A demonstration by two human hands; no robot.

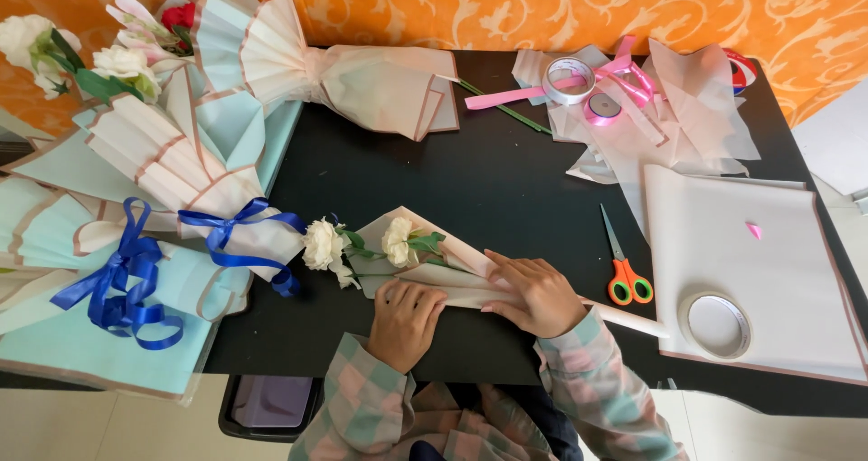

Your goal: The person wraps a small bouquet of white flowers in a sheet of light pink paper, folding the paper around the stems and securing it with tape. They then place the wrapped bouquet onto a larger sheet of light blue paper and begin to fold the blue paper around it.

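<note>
Both the left hand and right hand are pressing flat, fingers together, on half-folded wrapping paper around white roses, ribbon untied, finished bouquets at nine o'clock.

light: bright, even daylight | shadows: soft, faint | focus: sharp | edges: slight wide-angle bending

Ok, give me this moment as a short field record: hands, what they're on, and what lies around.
left hand: flat on the wrapping paper, pressing its lower edge
right hand: flat on the same paper, at the stem end
white flowers: lying on the paper, heads pointing left
scissors: right of the hands, on the black table
tape roll: on a paper sheet, far right
finished bouquets: left, blue ribbons
</note>
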